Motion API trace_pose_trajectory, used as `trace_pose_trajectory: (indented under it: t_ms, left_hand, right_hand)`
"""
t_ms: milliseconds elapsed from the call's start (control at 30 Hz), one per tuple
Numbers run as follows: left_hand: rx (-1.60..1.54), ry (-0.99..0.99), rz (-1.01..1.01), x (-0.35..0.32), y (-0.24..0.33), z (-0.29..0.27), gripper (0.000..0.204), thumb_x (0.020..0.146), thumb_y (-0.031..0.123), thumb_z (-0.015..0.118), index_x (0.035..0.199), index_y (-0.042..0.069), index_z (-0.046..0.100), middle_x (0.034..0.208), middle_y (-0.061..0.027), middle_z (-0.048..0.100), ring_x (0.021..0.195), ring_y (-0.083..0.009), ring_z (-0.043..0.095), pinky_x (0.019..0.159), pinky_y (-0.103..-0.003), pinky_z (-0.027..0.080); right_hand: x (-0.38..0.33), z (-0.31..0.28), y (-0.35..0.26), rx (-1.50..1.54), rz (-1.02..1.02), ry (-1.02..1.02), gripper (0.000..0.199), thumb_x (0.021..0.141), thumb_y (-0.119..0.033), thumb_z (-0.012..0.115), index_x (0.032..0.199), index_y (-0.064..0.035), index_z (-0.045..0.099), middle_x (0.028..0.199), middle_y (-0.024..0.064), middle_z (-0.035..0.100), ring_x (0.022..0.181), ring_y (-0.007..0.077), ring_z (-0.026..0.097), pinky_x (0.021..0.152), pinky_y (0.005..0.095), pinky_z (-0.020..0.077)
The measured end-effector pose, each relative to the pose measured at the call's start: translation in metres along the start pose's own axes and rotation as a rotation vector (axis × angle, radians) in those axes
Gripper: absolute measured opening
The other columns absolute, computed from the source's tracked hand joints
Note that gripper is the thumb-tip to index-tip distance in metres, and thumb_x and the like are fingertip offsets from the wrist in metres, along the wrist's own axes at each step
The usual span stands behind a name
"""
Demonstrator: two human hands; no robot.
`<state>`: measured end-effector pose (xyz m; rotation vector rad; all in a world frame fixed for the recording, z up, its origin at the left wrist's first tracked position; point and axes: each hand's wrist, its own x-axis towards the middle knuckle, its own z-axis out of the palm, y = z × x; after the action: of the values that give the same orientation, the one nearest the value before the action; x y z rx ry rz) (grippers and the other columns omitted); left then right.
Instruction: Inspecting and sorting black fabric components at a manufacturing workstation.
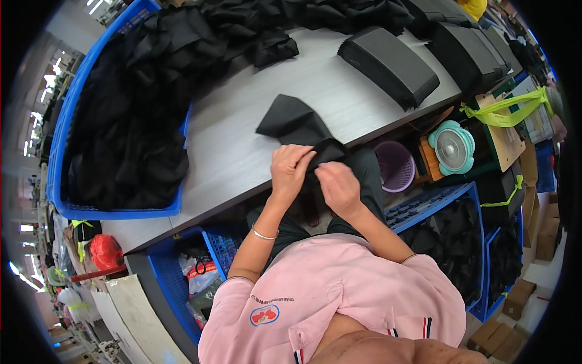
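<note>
A black fabric piece (295, 119) lies partly on the grey table, its near end folded up over the edge. My left hand (290, 175) is closed on that near end, thumb and fingers pinching it. Just to the right, my right hand (339, 188) has its fingers curled at the same fabric, and they look pressed together on its lower edge. A slight blur softens the right hand, and its fingertips are partly hidden. Both hands are just off the table's front edge, above my lap.
On the left, a blue basket (115, 213) overflows with black fabric pieces. Neat black stacks (394, 57) occupy the table's right. Below stand a purple bin (395, 167), a teal fan (451, 147) and blue crates (479, 242). Another blue basket (176, 285) holds plastic bags.
</note>
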<state>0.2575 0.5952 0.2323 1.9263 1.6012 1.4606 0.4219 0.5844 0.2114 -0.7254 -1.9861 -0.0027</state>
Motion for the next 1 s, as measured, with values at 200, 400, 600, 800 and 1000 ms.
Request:
trace_pose_trajectory:
  t_ms: [200, 400, 600, 800, 1000]
  left_hand:
    - [-0.250, -0.172, 0.043, -0.005, 0.047, -0.009, 0.017, 0.080, 0.000, 0.071, 0.095, 0.006, 0.075, 0.088, -0.0072, 0.070, 0.082, -0.0237, 0.063, 0.073, -0.033, 0.050]
    - [-0.532, -0.455, -0.080, -0.044, 0.071, 0.012, 0.010, 0.082, 0.000, 0.072, 0.093, 0.001, 0.072, 0.086, -0.0072, 0.069, 0.080, -0.0198, 0.065, 0.073, -0.029, 0.050]
    - [-0.796, -0.599, -0.124, -0.071, 0.080, 0.007, 0.010, 0.088, 0.001, 0.067, 0.098, 0.000, 0.070, 0.089, -0.0059, 0.067, 0.082, -0.0140, 0.062, 0.073, -0.026, 0.049]
    - [-0.657, -0.034, -0.418, -0.041, 0.052, -0.010, 0.010, 0.096, 0.005, 0.060, 0.100, -0.002, 0.067, 0.089, -0.0011, 0.063, 0.082, -0.0070, 0.056, 0.075, -0.022, 0.046]
    - [-0.472, 0.418, -0.466, 0.027, -0.037, -0.022, 0.019, 0.098, 0.015, 0.061, 0.096, -0.002, 0.070, 0.083, 0.0000, 0.065, 0.079, -0.0074, 0.056, 0.074, -0.024, 0.046]
  right_hand:
    - [0.017, 0.010, 0.006, 0.159, 0.311, -0.554, 0.017, 0.083, -0.010, 0.064, 0.095, 0.0014, 0.064, 0.097, 0.0161, 0.067, 0.093, 0.0323, 0.067, 0.076, 0.0338, 0.0542]
    - [0.086, 0.108, 0.097, 0.576, 0.520, -0.287, 0.018, 0.089, -0.014, 0.063, 0.097, 0.0015, 0.061, 0.088, 0.0119, 0.067, 0.090, 0.0274, 0.066, 0.078, 0.0360, 0.0545]
    - [0.031, 0.107, 0.074, 1.019, 0.995, -0.125, 0.015, 0.092, -0.014, 0.060, 0.097, 0.0004, 0.059, 0.081, 0.0085, 0.064, 0.085, 0.0251, 0.064, 0.082, 0.0377, 0.0545]
    - [0.039, 0.050, 0.018, 1.635, 0.963, 0.119, 0.010, 0.100, -0.011, 0.051, 0.090, -0.0079, 0.051, 0.081, 0.0012, 0.045, 0.083, 0.0150, 0.050, 0.103, 0.0384, 0.0435]
    - [0.012, 0.005, -0.065, 0.908, 0.846, -0.372, 0.021, 0.099, -0.006, 0.050, 0.115, 0.0039, 0.060, 0.111, 0.0106, 0.061, 0.102, 0.0146, 0.057, 0.092, 0.0277, 0.0444]
